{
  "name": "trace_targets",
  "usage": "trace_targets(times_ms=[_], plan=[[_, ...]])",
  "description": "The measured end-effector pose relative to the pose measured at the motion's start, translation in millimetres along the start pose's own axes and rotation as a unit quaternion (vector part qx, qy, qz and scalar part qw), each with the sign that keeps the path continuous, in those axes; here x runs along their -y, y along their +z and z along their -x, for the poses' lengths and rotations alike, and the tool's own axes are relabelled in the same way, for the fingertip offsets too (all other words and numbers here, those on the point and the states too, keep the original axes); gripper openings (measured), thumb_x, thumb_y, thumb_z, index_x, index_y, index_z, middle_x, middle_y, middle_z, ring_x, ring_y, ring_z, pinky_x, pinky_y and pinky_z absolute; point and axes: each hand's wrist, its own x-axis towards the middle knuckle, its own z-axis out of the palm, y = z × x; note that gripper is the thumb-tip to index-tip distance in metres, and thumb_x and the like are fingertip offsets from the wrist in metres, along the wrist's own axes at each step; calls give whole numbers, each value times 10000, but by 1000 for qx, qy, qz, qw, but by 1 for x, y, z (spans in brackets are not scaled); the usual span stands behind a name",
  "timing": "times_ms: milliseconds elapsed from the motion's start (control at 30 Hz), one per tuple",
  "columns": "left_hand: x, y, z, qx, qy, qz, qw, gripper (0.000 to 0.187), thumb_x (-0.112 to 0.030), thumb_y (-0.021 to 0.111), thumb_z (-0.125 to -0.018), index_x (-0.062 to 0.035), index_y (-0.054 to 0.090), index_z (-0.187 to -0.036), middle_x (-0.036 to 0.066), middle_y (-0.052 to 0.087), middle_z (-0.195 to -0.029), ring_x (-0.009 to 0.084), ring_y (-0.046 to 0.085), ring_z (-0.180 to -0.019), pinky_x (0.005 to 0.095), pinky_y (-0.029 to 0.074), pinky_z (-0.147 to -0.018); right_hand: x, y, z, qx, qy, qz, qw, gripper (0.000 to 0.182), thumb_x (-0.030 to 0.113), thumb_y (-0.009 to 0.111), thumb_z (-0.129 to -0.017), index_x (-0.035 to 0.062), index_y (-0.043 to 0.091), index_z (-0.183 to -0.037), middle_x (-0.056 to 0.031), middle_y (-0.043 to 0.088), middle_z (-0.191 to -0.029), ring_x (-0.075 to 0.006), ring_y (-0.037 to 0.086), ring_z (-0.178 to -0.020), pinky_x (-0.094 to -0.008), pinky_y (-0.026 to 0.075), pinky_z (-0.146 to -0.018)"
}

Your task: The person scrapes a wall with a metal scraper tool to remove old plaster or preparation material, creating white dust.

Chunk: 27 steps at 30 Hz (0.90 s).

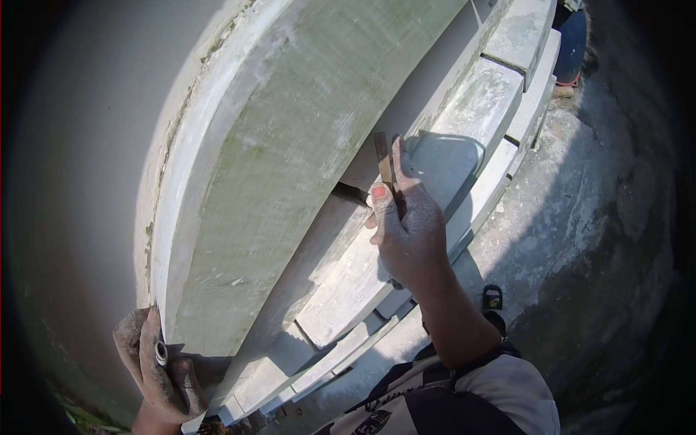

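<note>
My right hand [412, 228], coated in pale dust, is closed around a narrow flat blade [383, 159]. The blade's flat end sticks up past the thumb, and the rest is hidden in the palm. At the lower left, my left hand [156, 370] is bent beside the lower end of a long greenish-grey slab [268, 159], fingertips at its pale edge. A small pale ring-shaped piece [161, 353] shows between its fingers; I cannot tell what it belongs to. Under my right hand run whitish blocks [355, 283] in stepped rows.
A smooth pale wall [87, 145] rises on the left along the slab's curved, rough edge. Dark gaps separate the blocks. Below right lies a concrete floor [536, 225], partly in shadow, with my sandalled foot [492, 297] on it. A dark blue object [572, 47] stands top right.
</note>
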Motion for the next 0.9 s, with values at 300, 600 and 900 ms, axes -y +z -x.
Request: trace_targets(times_ms=[300, 600, 900], plan=[[3, 1, 3, -6, -2, 20, 1000, 518, -107, 434, -905, 158, 386, -1347, 328, 457, -1280, 433, 446, -1178, 518, 346, -997, 6, -3, -19, -7, 106, 23, 994, 264, 169, 596, -965, -70, 643, -1065, -77, 573, -689, -118, 576, -595, -260, 456, -531], [13, -5, 13, 26, -8, -8, 1000, 535, -133, 427, -909, 166, 379, -1350, 328, 450, -1282, 433, 439, -1181, 515, 339, -998, -1, 4, -21, -45, -52, 138, 988, 259, 112, 537, -973, -125, 641, -957, -108, 591, -659, -118, 516, -617, -281, 458, -580], [24, -3, 16, 21, 28, -8, 999, 548, -133, 428, -899, 169, 371, -1352, 328, 439, -1296, 435, 433, -1186, 530, 328, -1001, -12, 14, -20, -76, -55, 81, 992, 240, 68, 515, -974, -125, 635, -1050, -100, 633, -720, -85, 548, -672, -266, 469, -599]])
